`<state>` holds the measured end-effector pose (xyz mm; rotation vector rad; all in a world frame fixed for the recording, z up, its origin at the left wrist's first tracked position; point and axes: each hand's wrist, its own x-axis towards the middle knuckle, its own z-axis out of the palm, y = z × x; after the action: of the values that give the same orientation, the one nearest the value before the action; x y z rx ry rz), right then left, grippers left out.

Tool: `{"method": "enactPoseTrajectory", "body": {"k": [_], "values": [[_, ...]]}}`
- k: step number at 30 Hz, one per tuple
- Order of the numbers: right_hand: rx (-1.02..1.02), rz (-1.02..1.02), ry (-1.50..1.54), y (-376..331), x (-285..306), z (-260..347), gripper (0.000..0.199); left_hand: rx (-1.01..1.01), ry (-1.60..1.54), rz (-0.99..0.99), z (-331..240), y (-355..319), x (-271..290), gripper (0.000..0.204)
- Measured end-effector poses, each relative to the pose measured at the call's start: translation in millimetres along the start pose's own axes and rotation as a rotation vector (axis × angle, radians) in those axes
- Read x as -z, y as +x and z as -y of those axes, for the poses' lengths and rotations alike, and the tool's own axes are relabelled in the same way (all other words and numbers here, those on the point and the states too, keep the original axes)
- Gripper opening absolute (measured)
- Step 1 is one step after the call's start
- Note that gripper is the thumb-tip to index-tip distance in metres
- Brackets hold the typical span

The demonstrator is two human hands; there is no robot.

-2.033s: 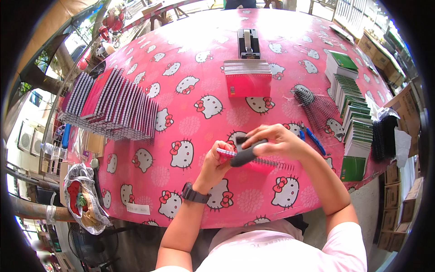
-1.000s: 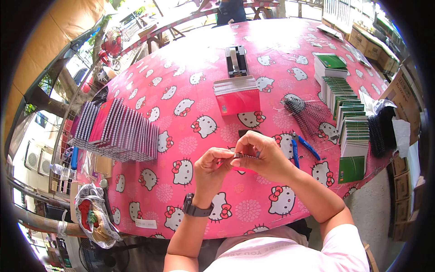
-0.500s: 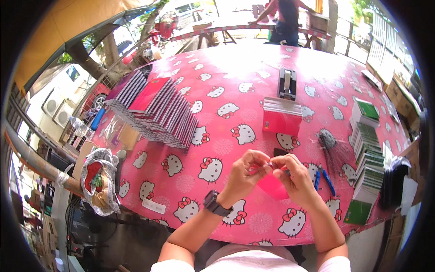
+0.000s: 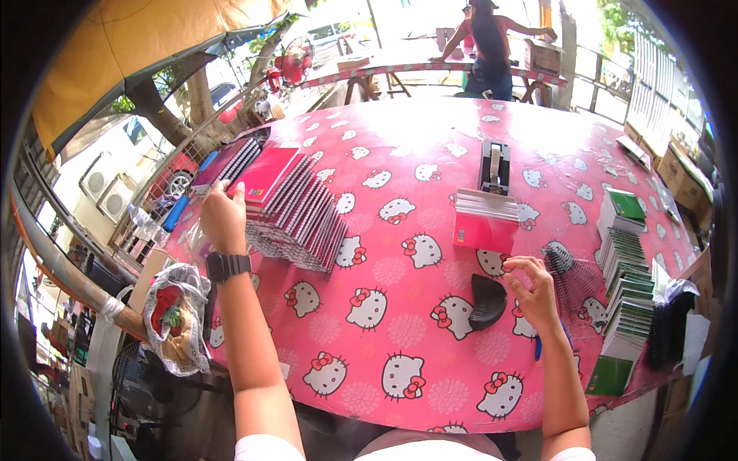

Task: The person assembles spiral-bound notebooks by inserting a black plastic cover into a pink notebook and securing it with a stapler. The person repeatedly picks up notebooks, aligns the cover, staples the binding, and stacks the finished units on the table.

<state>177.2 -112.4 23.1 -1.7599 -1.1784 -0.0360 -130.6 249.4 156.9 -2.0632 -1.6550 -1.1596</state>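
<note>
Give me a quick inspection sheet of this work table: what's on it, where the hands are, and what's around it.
Surface: round table under a pink cat-print cloth.
Job's things: fanned row of pink packets; black comb lying near the front.
Clutter: tape dispenser, pink stack, green booklets, loose black combs, blue pen.
Hands: left hand rests at the packet row's left end; right hand hovers beside the black comb, holding nothing that shows.
Cables: nothing seen.
Surroundings: outdoors; a person at another table behind; a bag hanging at left.
</note>
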Motion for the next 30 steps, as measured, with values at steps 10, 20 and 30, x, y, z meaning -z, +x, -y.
{"method": "enactPoseTrajectory", "body": {"k": [10,20,30], "values": [[0.198,-0.259,-0.577,84.1,-46.2,-51.8,0.025,-0.165,0.122,-0.122,-2.0,-9.6,13.1,0.034],[0.193,-0.170,-0.413,88.9,-33.8,-30.2,0.016,-0.581,-0.575,-0.159,-68.4,-91.6,30.3,0.054],[-0.292,0.131,0.622,-64.2,-15.2,62.2,0.009,-0.183,-1.543,1.026,-102.7,-282.6,12.1,0.024]]}}
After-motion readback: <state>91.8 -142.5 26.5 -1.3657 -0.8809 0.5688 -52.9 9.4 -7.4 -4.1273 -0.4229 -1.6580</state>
